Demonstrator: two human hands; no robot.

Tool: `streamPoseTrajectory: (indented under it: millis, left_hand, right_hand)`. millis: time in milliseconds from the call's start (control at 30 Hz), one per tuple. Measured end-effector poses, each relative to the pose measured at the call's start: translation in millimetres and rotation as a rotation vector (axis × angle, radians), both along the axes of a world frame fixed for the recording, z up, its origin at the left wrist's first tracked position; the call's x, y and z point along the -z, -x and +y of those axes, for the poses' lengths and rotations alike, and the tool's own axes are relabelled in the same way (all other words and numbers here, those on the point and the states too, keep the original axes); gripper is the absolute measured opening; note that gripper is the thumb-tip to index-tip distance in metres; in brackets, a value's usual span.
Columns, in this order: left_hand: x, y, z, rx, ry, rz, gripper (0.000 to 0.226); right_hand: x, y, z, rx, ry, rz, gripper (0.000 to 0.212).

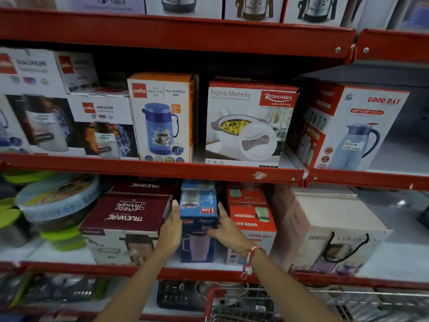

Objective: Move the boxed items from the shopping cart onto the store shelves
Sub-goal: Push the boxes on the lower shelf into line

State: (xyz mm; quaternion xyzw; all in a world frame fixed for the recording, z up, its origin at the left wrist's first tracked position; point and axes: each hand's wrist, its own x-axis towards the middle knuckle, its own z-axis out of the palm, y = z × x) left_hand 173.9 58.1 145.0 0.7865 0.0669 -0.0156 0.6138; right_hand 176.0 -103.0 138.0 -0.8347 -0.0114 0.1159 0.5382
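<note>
Boxed goods are reached over the shopping cart [232, 303]. Left hand [170, 231] and right hand [228, 231], fingers extended, are pressed flat against the sides of the blue Liza box [198, 221]. It stands upright, front outward, wedged between the maroon Truware box [125, 226] and red Good Day box [253, 226].
</note>
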Motion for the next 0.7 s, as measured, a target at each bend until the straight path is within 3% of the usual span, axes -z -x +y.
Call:
streamPoseTrajectory:
  millis: [67, 167, 300, 600, 700]
  left_hand:
    - [2, 2, 7, 0.028, 0.036, 0.022, 0.084]
    - [-1, 4, 18, 0.043, 0.040, 0.013, 0.081]
    - [2, 10, 27, 0.064, -0.005, 0.018, 0.106]
    - [5, 21, 23, 0.046, -0.096, -0.030, 0.089]
    - [2, 26, 12, -0.148, -0.200, -0.253, 0.074]
  right_hand:
    - [1, 3, 5, -0.008, 0.023, -0.019, 0.097]
    - [-1, 11, 6, -0.009, -0.002, -0.039, 0.087]
    - [-3, 22, 9, -0.002, 0.013, -0.034, 0.087]
    - [0, 28, 8, -0.012, -0.007, -0.033, 0.086]
    - [-3, 29, -1, 0.056, -0.057, -0.062, 0.082]
